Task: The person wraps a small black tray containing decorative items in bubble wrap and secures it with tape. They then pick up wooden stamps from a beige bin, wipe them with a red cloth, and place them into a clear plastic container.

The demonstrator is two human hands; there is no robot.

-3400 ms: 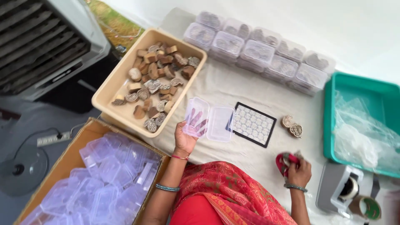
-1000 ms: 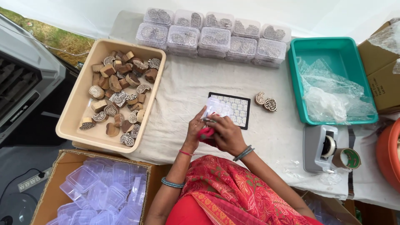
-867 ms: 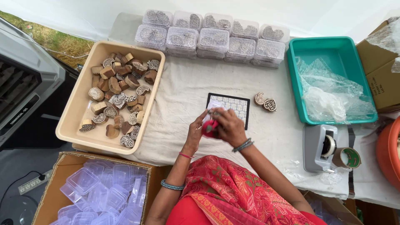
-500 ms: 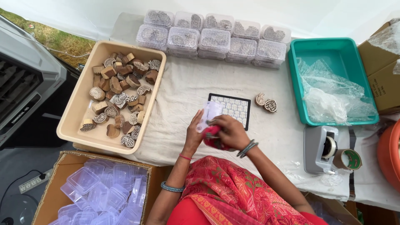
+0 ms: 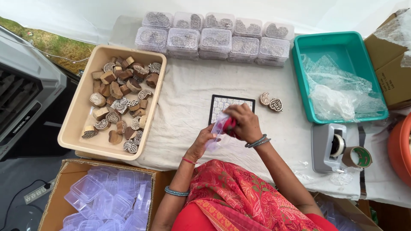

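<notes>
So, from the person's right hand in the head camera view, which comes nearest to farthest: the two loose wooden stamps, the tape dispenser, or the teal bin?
From the right hand:
1. Two loose wooden stamps, just beyond it on the cloth.
2. Tape dispenser, off to the right near the table's front edge.
3. Teal bin, at the far right, holding crumpled clear plastic.

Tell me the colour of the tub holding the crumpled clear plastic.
Teal green tub, clearest in the head view.

Upper left, a beige tray (image 5: 72, 128) heaped with wooden blocks (image 5: 122, 102). Along the top, stacked clear boxes (image 5: 214, 38). Right, a teal bin (image 5: 342, 47), tape dispenser (image 5: 329, 147) below; lower left, a carton (image 5: 55, 188).
</notes>
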